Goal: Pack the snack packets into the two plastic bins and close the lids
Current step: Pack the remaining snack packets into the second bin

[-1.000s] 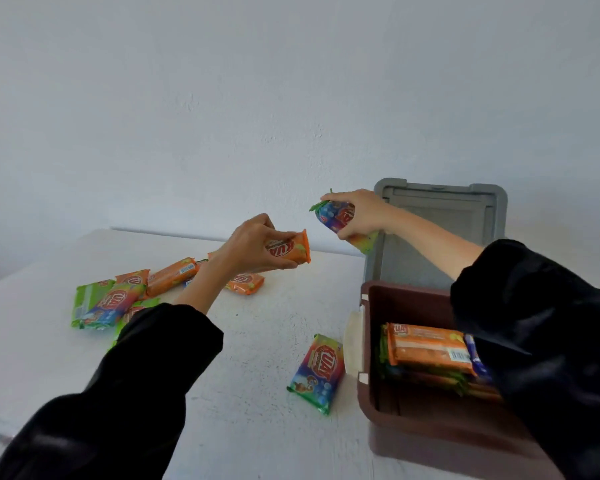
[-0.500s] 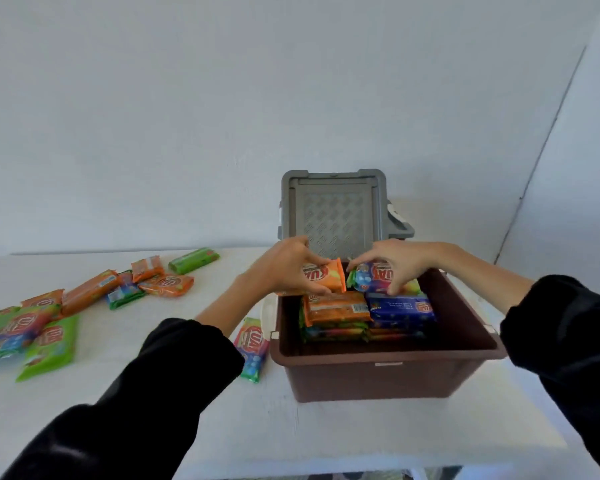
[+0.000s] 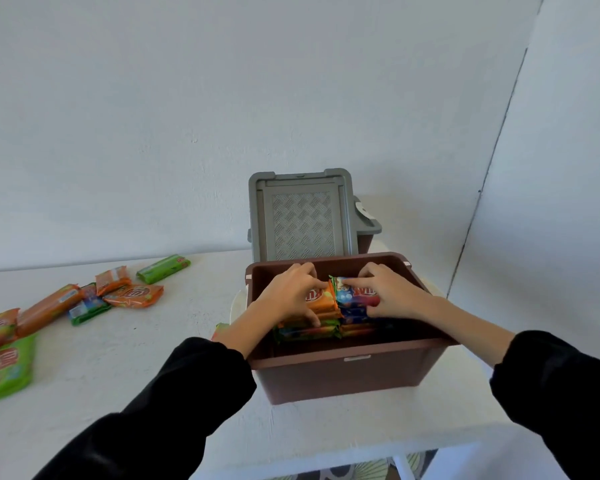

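**Packing partly done.** The left hand (image 3: 291, 296) grips a glossy orange foil snack packet (image 3: 321, 301) and the right hand (image 3: 392, 296) pinches a blue foil packet (image 3: 355, 294). Both packets rest atop two stacks inside the brown rectangular plastic bin (image 3: 343, 372). Its grey ribbed lid (image 3: 300, 216) stands open. Many loose orange and green packets (image 3: 132, 295) lie unpacked on the white table (image 3: 153, 358). The second bin (image 3: 365, 242) sits behind, its contents hidden.

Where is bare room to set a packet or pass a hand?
Bare table between the loose packets and the brown bin, and along the near edge. Inside the bin, a strip before the near wall. Crowded: stacks under the left hand and right hand.
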{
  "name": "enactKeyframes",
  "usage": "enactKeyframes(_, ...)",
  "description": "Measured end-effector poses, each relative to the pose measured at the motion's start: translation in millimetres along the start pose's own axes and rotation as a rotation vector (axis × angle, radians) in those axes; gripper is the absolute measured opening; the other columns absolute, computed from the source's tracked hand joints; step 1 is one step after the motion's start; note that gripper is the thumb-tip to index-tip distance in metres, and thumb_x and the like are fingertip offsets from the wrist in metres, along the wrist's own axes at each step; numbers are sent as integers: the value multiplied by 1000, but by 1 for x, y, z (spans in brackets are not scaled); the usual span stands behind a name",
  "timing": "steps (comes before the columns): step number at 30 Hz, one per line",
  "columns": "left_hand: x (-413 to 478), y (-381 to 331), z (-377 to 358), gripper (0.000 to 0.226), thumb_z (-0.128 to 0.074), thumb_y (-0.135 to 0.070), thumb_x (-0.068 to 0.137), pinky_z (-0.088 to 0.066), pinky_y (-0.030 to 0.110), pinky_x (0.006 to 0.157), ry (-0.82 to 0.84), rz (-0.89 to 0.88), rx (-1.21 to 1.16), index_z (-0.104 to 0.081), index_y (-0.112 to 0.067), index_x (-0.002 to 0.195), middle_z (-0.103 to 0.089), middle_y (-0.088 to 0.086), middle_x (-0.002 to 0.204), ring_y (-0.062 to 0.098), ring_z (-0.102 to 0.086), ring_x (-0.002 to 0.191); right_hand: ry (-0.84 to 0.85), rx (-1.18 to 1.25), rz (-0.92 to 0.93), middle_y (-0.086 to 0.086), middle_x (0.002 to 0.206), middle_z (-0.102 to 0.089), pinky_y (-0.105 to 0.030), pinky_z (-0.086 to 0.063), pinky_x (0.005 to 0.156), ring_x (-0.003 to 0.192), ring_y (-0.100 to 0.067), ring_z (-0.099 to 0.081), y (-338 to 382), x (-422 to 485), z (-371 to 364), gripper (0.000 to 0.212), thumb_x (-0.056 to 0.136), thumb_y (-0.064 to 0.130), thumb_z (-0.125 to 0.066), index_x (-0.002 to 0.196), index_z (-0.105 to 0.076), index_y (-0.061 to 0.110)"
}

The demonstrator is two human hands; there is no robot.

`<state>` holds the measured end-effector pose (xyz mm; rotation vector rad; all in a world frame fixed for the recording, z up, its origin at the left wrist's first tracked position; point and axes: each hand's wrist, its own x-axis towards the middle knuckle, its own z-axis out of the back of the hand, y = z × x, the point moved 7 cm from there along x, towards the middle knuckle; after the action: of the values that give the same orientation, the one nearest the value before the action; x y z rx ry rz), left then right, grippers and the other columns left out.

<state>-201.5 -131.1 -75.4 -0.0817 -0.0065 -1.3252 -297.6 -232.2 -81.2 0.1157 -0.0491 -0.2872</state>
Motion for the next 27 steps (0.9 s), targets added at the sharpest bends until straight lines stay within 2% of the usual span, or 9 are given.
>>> enactKeyframes(3, 3, 1, -6, 80, -76, -39, 70, -40, 34, 99, 27, -4, 40, -41, -21, 140, -40, 4, 130, 21, -38, 120, 14, -38, 16, -4, 141, -27, -24, -28, 109, 129, -18, -27, 4, -6, -9, 75, 85, 30, -64, 148, -23, 25)
enactKeyframes(5, 4, -1, -6, 76, -76, -34, 73, -40, 34, 99, 28, -20, 44, -42, -20, 139, -41, 6, 129, 22, -40, 119, 1, -78, 19, -4, 142, -23, -25, -27, 111, 132, -19, -26, 4, -5, -8, 77, 85, 22, -65, 148, -22, 25)
enactKeyframes(8, 6, -4, -5, 66, -73, -26, 77, -40, 36, 99, 41, -53, 68, -46, -16, 136, -45, 7, 127, 23, -43, 117, -33, -45, -3, -4, 134, -27, -22, -34, 103, 123, -19, -36, 1, -1, -4, 75, 83, 11, -67, 145, -29, 28)
enactKeyframes(11, 6, -4, -6, 60, -72, -24, 78, -40, 38, 98, 43, -64, 75, -48, -13, 132, -47, 8, 125, 24, -44, 116, -34, -39, -24, -4, 126, -32, -19, -37, 95, 114, -17, -40, -1, 0, -5, 74, 84, 11, -66, 145, -29, 31)
enactKeyframes(17, 5, 1, -7, 69, -73, -26, 77, -41, 39, 99, 13, -46, 19, -43, -19, 138, -46, 6, 127, 22, -43, 118, -46, -52, -40, -3, 124, -36, -19, -38, 93, 113, -16, -40, -2, 2, -4, 70, 84, 19, -66, 144, -32, 31)
enactKeyframes(21, 5, 1, -8, 71, -73, -29, 76, -41, 36, 100, -3, -35, 22, -42, -21, 139, -44, 4, 129, 20, -41, 119, -32, -18, -46, -2, 118, -40, -25, -41, 91, 111, -15, -39, -2, 4, 1, 66, 82, 36, -67, 141, -37, 34)
enactKeyframes(24, 6, 4, 0, 65, -73, -37, 76, -41, 31, 97, -22, -24, -69, -48, -22, 135, -48, 3, 123, 17, -45, 114, 7, 28, -37, -3, 115, -46, -25, -41, 84, 107, -17, -46, -2, 10, 9, 61, 79, 45, -67, 135, -46, 33)
enactKeyframes(27, 3, 11, 21, 53, -71, -36, 77, -45, 28, 92, -101, -12, -220, -58, -18, 125, -56, 5, 116, 16, -53, 106, -28, 146, 6, -3, 109, -54, -22, -36, 78, 106, -18, -54, 5, 19, 27, 54, 79, 38, -69, 130, -54, 26)
